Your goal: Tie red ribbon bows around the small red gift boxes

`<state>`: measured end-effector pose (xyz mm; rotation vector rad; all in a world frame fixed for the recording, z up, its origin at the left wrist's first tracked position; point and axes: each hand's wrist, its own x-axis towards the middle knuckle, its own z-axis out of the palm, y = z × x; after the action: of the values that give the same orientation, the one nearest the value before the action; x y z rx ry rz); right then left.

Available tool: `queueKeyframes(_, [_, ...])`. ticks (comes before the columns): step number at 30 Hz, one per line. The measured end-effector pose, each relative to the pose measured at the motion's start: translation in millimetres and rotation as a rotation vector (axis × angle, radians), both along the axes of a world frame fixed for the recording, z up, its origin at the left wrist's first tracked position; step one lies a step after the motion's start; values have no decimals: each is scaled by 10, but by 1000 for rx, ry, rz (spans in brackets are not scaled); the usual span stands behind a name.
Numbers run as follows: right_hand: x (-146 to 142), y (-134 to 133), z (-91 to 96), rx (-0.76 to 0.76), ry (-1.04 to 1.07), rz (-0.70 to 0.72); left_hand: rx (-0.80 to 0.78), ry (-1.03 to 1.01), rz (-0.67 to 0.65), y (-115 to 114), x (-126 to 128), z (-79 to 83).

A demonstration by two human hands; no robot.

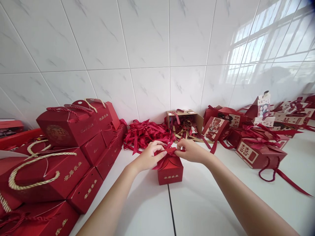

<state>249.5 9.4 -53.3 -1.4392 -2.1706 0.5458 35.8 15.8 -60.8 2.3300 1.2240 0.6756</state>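
A small red gift box [170,173] with gold characters on its front stands upright on the white table, its top flaps folded together. Red ribbon [171,150] lies across the top of this box. My left hand [152,154] is at the upper left of the box, fingers closed on the ribbon. From the other side my right hand [190,150] pinches the ribbon between thumb and fingers. The knot or loop between both hands is partly hidden by the fingers.
Red gift boxes [71,127] with rope handles are stacked at left. Against the tiled wall [150,88] lies a heap of red ribbons [149,132], beside an open cardboard box [199,124] of ribbon scraps. More decorated boxes [267,152] crowd the right of the table [211,203].
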Motion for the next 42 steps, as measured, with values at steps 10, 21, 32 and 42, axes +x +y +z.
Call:
queueKeyframes(10, [7,-14,-27,-7,-105,-18,216,79,102,165,-64,-134])
queueKeyframes(21, [-17,-35,-45,-23,-76,23,337,171,185,242,-245,-115])
queueKeyframes(32, [-1,-63,10,-69,-165,-2,264,109,157,243,-265,-146])
queueKeyframes(42, [-159,-59,-203,-136,60,209,-13,-452,156,357,-209,-478])
